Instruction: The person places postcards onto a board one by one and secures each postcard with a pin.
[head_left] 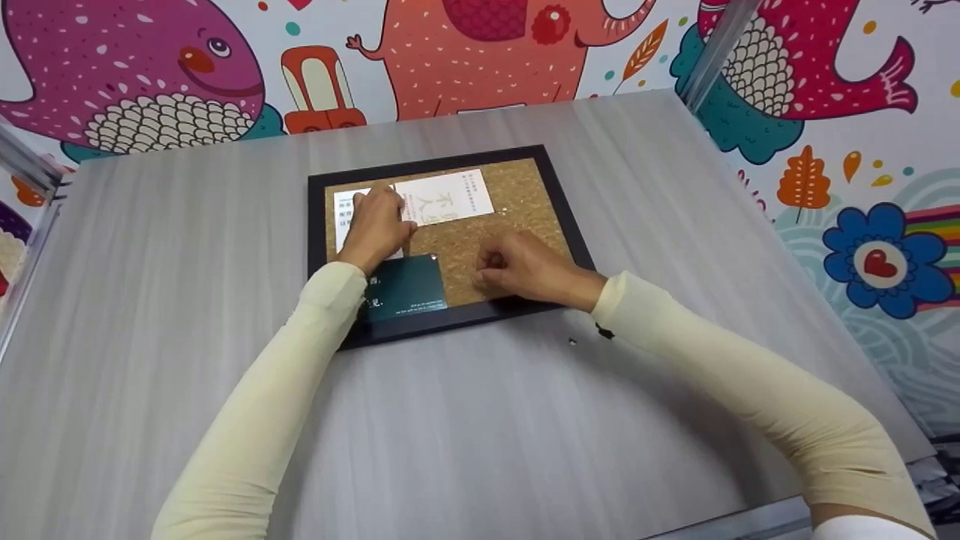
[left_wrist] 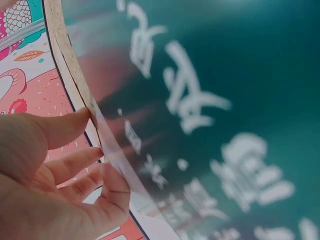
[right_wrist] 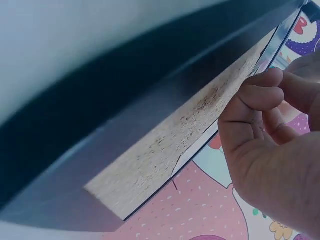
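A black-framed cork board (head_left: 525, 187) lies on the table. On its cork are a white card (head_left: 345, 225) at the left, another white card (head_left: 461, 196) along the top and a dark green card (head_left: 409, 285) at the lower left. My left hand (head_left: 377, 225) rests over both white cards, fingertips and thumb touching them, as its wrist view also shows. Over the bare cork to the right is my right hand (head_left: 525, 264), its fingers curled and thumb against the index finger (right_wrist: 265, 97). Whether anything tiny sits between those fingertips cannot be seen.
A small shiny pin (head_left: 433, 256) is at the green card's top right corner, and another pin (head_left: 504, 211) near the upper card. One more small shiny piece (head_left: 572, 341) lies on the grey table (head_left: 465, 435) below the board. A printed wall (head_left: 480, 60) stands behind.
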